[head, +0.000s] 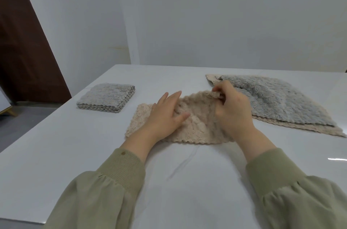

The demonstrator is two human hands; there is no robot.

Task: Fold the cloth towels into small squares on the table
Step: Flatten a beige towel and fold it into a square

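Your left hand [167, 114] lies flat, fingers straight and slightly spread, on the beige towel [199, 125], pressing its left part down onto the surface [65, 153]. Your right hand [231, 108] pinches the towel's far right edge between thumb and curled fingers and holds that edge lifted. That beige towel sits in the middle of the white surface, directly in front of you, as a wide band with a scalloped near edge, rumpled between the 2 hands. To its left, well apart, a folded grey towel [107, 97] lies as a small square, its layered edges facing you. To the right, just beside your right hand, an unfolded grey towel [277, 101] lies spread on top of a second beige towel [319, 127], whose scalloped border shows along the near side and at the far corner. Olive-green sleeves [105, 187] with ribbed cuffs cover both forearms. Behind the surface stands a pale wall [206, 12], with a dark brown door [24, 50] at far left.
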